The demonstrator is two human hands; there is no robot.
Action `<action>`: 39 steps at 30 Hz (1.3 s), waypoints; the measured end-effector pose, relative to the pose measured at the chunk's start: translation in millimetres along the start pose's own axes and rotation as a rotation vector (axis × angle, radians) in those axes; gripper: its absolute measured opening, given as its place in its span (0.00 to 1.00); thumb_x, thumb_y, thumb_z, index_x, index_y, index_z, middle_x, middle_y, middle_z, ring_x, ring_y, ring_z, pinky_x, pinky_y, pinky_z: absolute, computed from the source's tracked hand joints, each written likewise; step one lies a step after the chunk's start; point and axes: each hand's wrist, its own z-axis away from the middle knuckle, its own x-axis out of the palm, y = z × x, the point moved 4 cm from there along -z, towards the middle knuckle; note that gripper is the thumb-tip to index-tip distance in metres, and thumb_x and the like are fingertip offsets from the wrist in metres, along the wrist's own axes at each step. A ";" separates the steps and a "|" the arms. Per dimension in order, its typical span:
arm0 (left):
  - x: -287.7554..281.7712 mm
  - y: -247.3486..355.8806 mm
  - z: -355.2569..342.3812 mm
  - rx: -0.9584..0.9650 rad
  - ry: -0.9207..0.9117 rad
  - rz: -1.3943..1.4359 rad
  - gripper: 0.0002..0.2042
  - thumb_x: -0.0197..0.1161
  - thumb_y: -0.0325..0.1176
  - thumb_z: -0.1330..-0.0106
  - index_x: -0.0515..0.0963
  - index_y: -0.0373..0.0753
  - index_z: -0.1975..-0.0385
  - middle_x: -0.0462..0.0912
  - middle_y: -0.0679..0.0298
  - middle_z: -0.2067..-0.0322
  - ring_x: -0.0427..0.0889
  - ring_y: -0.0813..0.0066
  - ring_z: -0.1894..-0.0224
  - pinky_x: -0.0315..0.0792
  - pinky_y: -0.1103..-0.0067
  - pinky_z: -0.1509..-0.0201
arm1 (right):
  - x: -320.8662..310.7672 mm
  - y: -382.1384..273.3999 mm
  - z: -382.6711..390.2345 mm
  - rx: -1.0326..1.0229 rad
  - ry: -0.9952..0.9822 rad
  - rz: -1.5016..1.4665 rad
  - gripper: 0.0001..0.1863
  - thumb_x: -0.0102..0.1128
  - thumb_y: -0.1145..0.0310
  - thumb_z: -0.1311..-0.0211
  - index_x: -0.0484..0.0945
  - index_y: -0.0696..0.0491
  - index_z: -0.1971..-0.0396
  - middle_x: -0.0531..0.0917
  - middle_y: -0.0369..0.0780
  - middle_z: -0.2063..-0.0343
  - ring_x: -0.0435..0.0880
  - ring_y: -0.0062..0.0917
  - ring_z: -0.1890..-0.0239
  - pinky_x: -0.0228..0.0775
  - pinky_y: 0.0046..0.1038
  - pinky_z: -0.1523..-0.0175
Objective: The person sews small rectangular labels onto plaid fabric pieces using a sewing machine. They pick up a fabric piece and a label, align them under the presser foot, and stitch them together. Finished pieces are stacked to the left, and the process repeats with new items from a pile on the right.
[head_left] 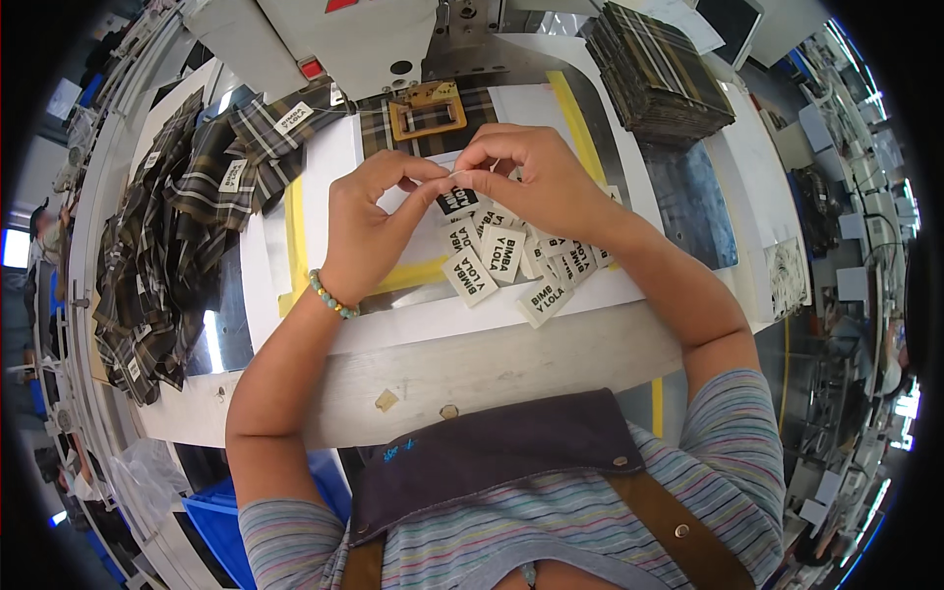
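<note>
Evidently, left hand (379, 211) and right hand (536, 177) clamp their grips on one pale piece (455, 174) beyond the counter's near edge (531, 369); light, even pressure should avoid creasing.

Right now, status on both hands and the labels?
Left hand, right hand: meeting, pinching thin pale piece, kind unclear. White labels: loose pile, partly hidden by right hand. Orange frame just beyond.

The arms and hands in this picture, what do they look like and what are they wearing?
The left hand and right hand wear no gloves. A bracelet of greenish and yellow beads circles the left wrist. The short sleeves are greyish with thin, colourful stripes. The forearms are bare.
</note>
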 end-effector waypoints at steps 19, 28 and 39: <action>-3.7 -18.8 -2.2 -0.238 0.128 0.395 0.06 0.69 0.22 0.29 0.85 0.31 0.55 0.87 0.67 0.60 0.84 0.82 0.60 0.78 0.83 0.51 | -7.5 15.7 -6.0 0.112 0.074 -0.130 0.13 0.74 0.62 0.32 0.91 0.56 0.58 0.91 0.36 0.67 0.83 0.16 0.68 0.75 0.23 0.62; -6.2 -12.6 -5.6 -0.151 0.000 -0.080 0.07 0.71 0.24 0.32 0.89 0.35 0.56 0.91 0.62 0.64 0.87 0.79 0.63 0.80 0.80 0.56 | -9.1 14.9 -10.1 0.154 0.019 -0.112 0.10 0.69 0.67 0.27 0.87 0.58 0.56 0.88 0.33 0.66 0.83 0.14 0.66 0.75 0.20 0.58; -14.8 -4.3 2.5 0.244 -0.160 -0.267 0.06 0.74 0.20 0.39 0.88 0.35 0.63 0.87 0.61 0.62 0.87 0.65 0.61 0.82 0.74 0.57 | -10.7 9.6 1.3 -0.354 -0.011 0.247 0.08 0.69 0.71 0.30 0.87 0.59 0.57 0.89 0.40 0.62 0.89 0.29 0.63 0.81 0.29 0.56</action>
